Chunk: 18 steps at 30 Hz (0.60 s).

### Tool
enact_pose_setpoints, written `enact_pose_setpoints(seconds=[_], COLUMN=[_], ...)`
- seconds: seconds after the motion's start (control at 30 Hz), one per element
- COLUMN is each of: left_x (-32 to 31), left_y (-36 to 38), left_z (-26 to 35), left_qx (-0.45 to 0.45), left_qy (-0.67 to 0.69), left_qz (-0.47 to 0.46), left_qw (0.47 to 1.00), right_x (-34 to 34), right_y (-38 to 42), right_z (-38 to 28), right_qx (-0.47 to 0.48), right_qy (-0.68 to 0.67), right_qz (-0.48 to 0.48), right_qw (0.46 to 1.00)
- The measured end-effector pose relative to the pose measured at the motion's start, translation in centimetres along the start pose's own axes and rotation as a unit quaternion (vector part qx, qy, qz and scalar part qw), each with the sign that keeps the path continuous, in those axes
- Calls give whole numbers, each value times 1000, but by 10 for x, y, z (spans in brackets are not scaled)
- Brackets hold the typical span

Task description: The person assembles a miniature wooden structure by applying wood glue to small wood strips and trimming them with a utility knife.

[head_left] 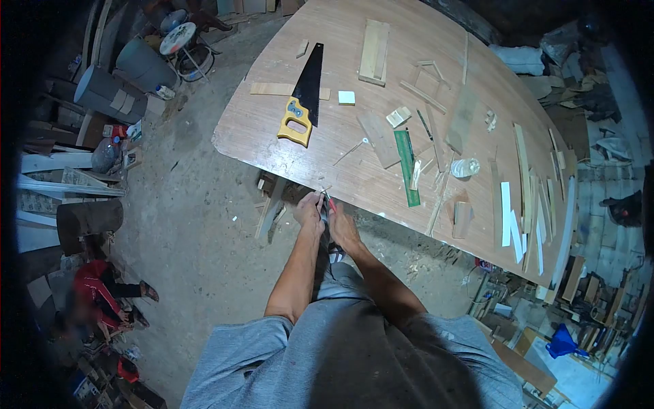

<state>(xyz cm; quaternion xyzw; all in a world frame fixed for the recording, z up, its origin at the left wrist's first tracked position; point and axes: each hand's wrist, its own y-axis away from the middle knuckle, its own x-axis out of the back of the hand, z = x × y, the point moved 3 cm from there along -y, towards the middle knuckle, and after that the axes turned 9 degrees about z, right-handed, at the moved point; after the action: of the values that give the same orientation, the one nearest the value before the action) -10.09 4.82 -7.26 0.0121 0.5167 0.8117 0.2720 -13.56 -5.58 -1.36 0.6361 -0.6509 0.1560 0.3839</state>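
Observation:
Both my hands are together at the table's near edge. My left hand [310,208] is closed, its fingertips pinching a small thin piece [324,190] that is too small to identify. Just beside it, my right hand [343,226] is wrapped round a small red-handled tool [332,203]; its tip meets the piece, and its exact kind cannot be made out. On the table [259,140] ahead lies a handsaw [298,121] with a yellow handle, across a flat wood strip [269,88]. A green ruler [407,167] and a thin stick [349,151] lie to the right.
Farther off on the table are a wooden box [374,53], a small wood frame [426,85], a clear jar [465,168] and long strips [505,213]. A stool [178,39] and barrels stand at left. A person in red [95,293] sits at lower left.

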Motion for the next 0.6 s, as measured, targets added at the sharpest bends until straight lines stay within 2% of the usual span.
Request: enact_pose_setpoints(seconds=[0.3, 0.6], left_x=[1, -3], left_y=[0, 7], left_z=[-2, 3], left_qx=[-39, -36], left_qy=[-25, -49], left_qz=[12, 15], left_qw=[999, 998], right_x=[1, 10], right_y=[3, -6], right_z=[-10, -15], right_qx=[-33, -32], right_qy=[38, 47], right_qz=[-35, -27], right_qw=[998, 998])
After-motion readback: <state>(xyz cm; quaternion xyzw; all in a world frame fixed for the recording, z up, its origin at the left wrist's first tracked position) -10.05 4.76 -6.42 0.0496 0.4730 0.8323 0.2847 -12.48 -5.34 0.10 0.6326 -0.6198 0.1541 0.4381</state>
